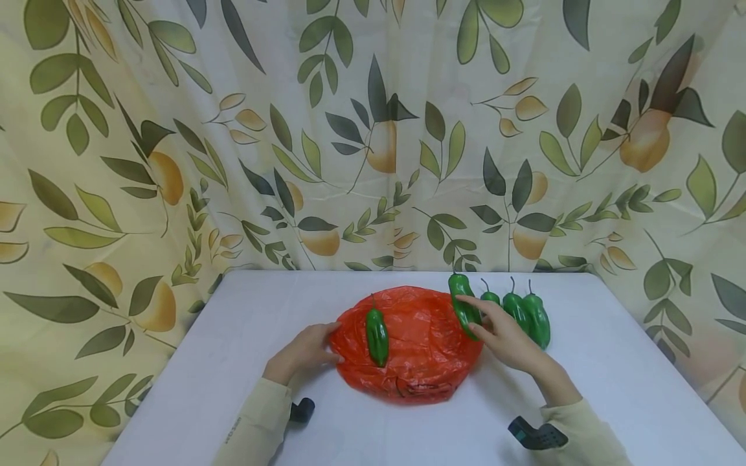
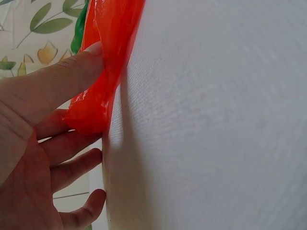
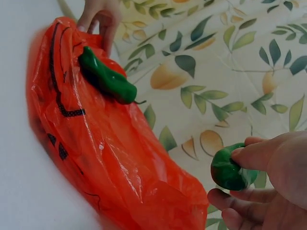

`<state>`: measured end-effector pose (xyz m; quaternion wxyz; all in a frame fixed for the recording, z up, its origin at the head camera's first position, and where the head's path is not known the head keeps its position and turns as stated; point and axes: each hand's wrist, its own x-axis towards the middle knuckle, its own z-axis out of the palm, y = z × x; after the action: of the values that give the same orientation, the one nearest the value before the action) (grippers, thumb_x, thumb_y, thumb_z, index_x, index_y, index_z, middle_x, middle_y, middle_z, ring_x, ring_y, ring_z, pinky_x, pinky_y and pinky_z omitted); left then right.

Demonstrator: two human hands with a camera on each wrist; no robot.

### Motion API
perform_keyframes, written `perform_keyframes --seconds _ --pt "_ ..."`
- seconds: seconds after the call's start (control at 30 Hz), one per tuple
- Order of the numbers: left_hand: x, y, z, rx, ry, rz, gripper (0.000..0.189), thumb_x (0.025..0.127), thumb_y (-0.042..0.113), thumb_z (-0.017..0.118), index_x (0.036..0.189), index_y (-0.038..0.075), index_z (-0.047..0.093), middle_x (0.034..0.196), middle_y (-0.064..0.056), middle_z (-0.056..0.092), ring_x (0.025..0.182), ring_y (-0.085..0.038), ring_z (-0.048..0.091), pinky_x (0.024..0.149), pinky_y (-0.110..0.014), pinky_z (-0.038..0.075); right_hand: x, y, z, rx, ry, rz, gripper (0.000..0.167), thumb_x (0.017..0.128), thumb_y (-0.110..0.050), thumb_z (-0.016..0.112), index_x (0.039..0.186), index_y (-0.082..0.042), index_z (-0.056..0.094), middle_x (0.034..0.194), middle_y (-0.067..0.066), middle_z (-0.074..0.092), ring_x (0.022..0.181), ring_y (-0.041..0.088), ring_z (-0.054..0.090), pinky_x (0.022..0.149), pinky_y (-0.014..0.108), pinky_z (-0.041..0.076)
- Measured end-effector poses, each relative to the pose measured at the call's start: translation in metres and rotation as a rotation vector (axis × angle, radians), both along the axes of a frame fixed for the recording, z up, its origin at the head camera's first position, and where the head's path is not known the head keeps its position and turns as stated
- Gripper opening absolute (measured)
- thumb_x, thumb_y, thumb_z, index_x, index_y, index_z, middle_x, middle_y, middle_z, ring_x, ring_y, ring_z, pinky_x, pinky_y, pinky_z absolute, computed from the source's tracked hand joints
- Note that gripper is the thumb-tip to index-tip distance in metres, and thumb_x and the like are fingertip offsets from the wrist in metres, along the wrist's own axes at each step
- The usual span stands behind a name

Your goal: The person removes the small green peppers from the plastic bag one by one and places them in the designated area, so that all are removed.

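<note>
One flat white table (image 1: 262,310) bears everything; its smooth top could let a knocked round thing roll. On it spreads a crumpled, shiny red plastic bag (image 1: 425,336), whose thin film could tear or slide if tugged unevenly. At the bag's nine o'clock, the left hand (image 1: 305,353) pinches its edge between thumb and fingers; at two o'clock, the right hand (image 1: 507,333) grips a long, glossy green pepper (image 1: 463,301) with thumb and fingertips. That slick skin could slip from too light a pinch. Another long, glossy green pepper (image 1: 377,340) lies on the bag toward nine o'clock; a pull from the left could roll it off. Toward half past two, three bunched green peppers (image 1: 519,314) could scatter if the right hand brushes them.
</note>
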<state>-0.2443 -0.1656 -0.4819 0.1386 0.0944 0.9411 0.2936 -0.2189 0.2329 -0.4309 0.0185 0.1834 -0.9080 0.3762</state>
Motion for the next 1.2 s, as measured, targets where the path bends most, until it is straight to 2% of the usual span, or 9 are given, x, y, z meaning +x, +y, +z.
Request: perform_keyframes --seconds 0.13,0.23,0.53,0.87,1.0,1.2 --pt "0.0 0.0 0.0 -0.003 0.0 0.004 0.079 0.08 0.026 0.086 0.15 0.014 0.05 0.149 -0.006 0.056 0.141 -0.032 0.048 0.114 -0.054 0.045 0.0 0.006 0.003 -0.034 -0.022 -0.002 0.058 0.098 -0.004 0.06 0.152 -0.015 0.043 0.128 0.023 0.055 0.079 0.023 0.059 0.061 0.029 0.059" --pt "0.0 0.001 0.001 -0.001 0.002 -0.001 0.078 0.081 0.024 0.085 0.15 0.012 0.05 0.149 -0.008 0.057 0.141 -0.032 0.049 0.114 -0.055 0.045 0.0 0.011 0.003 -0.043 -0.025 -0.017 0.059 0.098 -0.004 0.06 0.153 -0.015 0.042 0.129 0.024 0.054 0.077 0.024 0.061 0.061 0.03 0.06" --pt "0.001 0.002 0.001 0.001 0.002 0.003 0.077 0.081 0.022 0.085 0.149 0.011 0.05 0.148 -0.01 0.057 0.14 -0.033 0.049 0.113 -0.056 0.046 0.0 0.034 0.008 -0.027 -0.006 -0.07 0.058 0.1 -0.005 0.059 0.154 -0.012 0.039 0.134 0.029 0.048 0.083 0.023 0.055 0.059 0.024 0.054" --pt "0.0 0.002 -0.002 -0.006 0.001 0.007 0.078 0.081 0.023 0.085 0.149 0.012 0.05 0.148 -0.008 0.057 0.14 -0.032 0.049 0.114 -0.055 0.045 -0.004 0.062 0.011 0.032 -0.053 -0.15 0.06 0.103 -0.009 0.053 0.158 -0.011 0.031 0.141 0.035 0.038 0.091 0.031 0.057 0.064 0.034 0.059" --pt "0.0 0.002 -0.002 -0.005 -0.001 0.013 0.078 0.081 0.023 0.085 0.15 0.012 0.05 0.148 -0.008 0.057 0.141 -0.032 0.049 0.114 -0.055 0.045 -0.007 0.073 0.01 0.048 -0.056 -0.169 0.059 0.104 -0.009 0.051 0.158 -0.009 0.029 0.144 0.039 0.034 0.097 0.039 0.056 0.069 0.041 0.062" --pt "0.0 0.002 -0.002 -0.007 0.005 0.002 0.078 0.081 0.023 0.085 0.149 0.011 0.05 0.148 -0.009 0.057 0.141 -0.032 0.049 0.114 -0.056 0.044 -0.009 0.086 0.007 0.077 -0.082 -0.203 0.057 0.103 -0.005 0.047 0.157 -0.006 0.029 0.147 0.041 0.031 0.099 0.045 0.058 0.068 0.041 0.061"
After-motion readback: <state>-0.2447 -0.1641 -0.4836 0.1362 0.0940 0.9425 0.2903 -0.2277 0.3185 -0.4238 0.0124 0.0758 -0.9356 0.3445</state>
